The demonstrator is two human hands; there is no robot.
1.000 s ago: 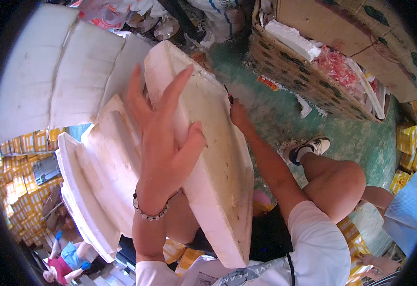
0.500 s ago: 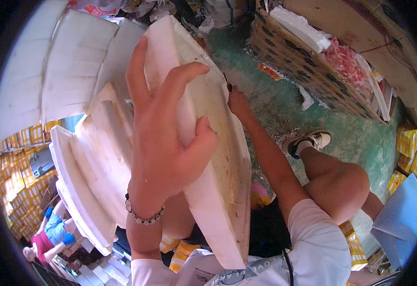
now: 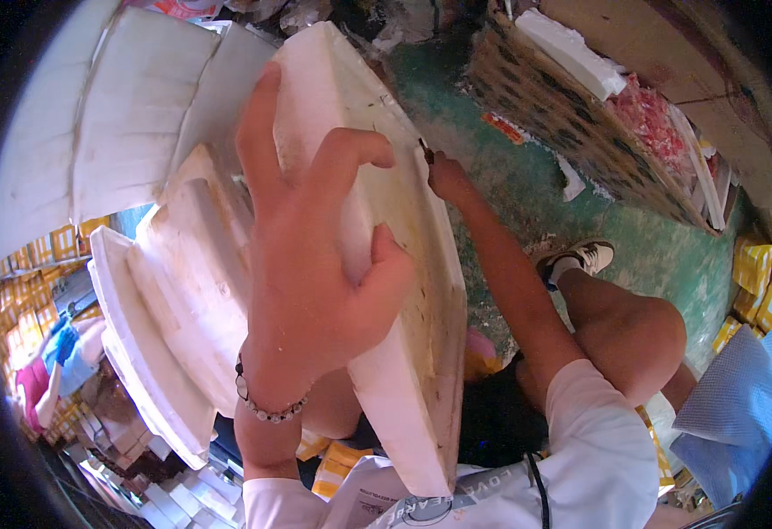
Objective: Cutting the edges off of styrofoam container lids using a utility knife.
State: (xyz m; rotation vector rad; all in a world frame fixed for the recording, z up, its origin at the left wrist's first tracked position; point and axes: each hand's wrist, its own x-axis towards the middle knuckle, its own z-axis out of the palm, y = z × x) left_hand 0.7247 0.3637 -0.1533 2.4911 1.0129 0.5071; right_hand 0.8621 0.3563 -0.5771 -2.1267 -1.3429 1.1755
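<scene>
The white polystyrene piece (image 3: 425,326) stands tilted under the left hand (image 3: 320,256), whose fingers and thumb are spread wide over its long edge, while the right hand (image 3: 447,176) is wrapped around a thin dark tool (image 3: 426,153) at the opposite rim. Beyond that rim, green floor (image 3: 518,189) stretches toward a spotted cardboard box (image 3: 571,119), whereas pale foam pieces (image 3: 183,282) crowd the left side. The piece is angular, its recessed face smudged yellowish brown (how firmly the left fingers press, I cannot tell).

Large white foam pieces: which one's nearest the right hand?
The central piece, partly covered by the left hand; the right hand holds a dark tool at its right edge. Other pieces are farther left or in the upper-right carton.
</scene>
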